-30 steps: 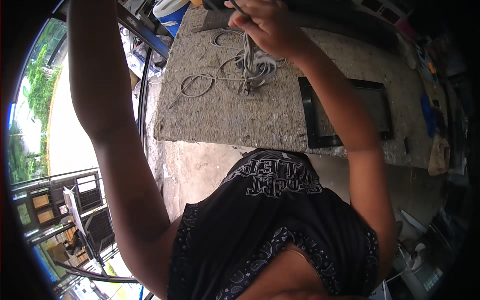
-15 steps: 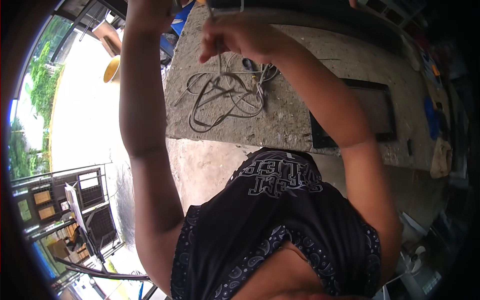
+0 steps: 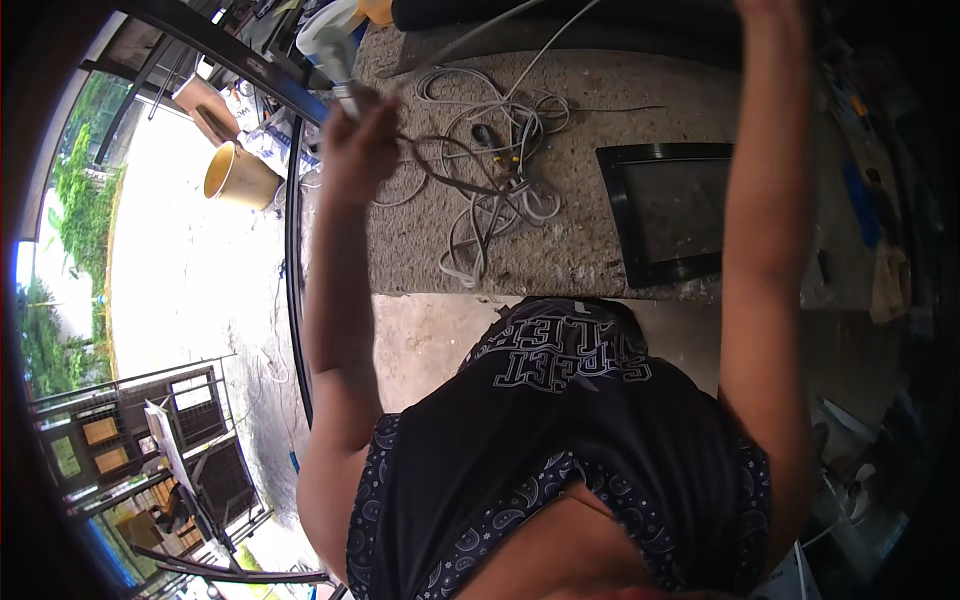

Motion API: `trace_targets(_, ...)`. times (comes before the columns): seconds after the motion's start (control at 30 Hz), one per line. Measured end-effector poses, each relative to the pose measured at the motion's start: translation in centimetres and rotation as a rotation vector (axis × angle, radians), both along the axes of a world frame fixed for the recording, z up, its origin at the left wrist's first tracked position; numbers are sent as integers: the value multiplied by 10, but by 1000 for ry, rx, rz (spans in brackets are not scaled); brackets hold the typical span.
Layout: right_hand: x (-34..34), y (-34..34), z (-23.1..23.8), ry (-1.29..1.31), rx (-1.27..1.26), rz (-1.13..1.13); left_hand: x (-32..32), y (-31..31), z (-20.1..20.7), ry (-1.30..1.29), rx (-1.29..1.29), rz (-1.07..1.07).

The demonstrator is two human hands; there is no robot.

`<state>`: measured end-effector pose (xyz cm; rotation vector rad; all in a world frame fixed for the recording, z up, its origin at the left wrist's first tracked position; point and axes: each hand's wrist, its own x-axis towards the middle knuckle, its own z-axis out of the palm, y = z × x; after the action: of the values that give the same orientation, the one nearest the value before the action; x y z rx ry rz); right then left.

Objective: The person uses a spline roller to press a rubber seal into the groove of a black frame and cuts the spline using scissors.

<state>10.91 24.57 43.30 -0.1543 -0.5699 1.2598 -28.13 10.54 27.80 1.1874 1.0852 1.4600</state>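
Note:
A tangle of thin grey-white cord [image 3: 480, 190] lies in loose loops on the rough table [image 3: 560, 250]. My left hand [image 3: 362, 150] is at the table's left edge, blurred, its fingers curled round a part of the cord that runs into the heap. Right behind this hand stands a white object with a narrow neck [image 3: 335, 45], its kind unclear. My right hand [image 3: 772, 12] is raised to the top edge at the far right, and its fingers are cut off there. Strands of cord slant up from the heap and leave at the top.
A flat black rectangular frame [image 3: 625, 215] lies on the table beneath my right forearm. A dark roll [image 3: 600, 25] spans the table's far side. To the left are a dark metal post [image 3: 293, 250] and a yellowish bucket [image 3: 240, 177]. A blue item [image 3: 862, 205] is at the right.
My right hand has swung far to the right and up, away from the cord. My left hand has come down nearer. The cord loops have shifted and spread, with strands now stretched toward the top.

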Motion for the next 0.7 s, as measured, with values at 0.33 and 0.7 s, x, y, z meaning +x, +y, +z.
trace_targets(0.33, 464, -124, -151, 51, -422, -862, -208, 115, 94, -198, 136, 356)
trace_targets(0.7, 573, -420, -162, -330, -895, -1372, -221, 255, 218, 1311, 583, 767)
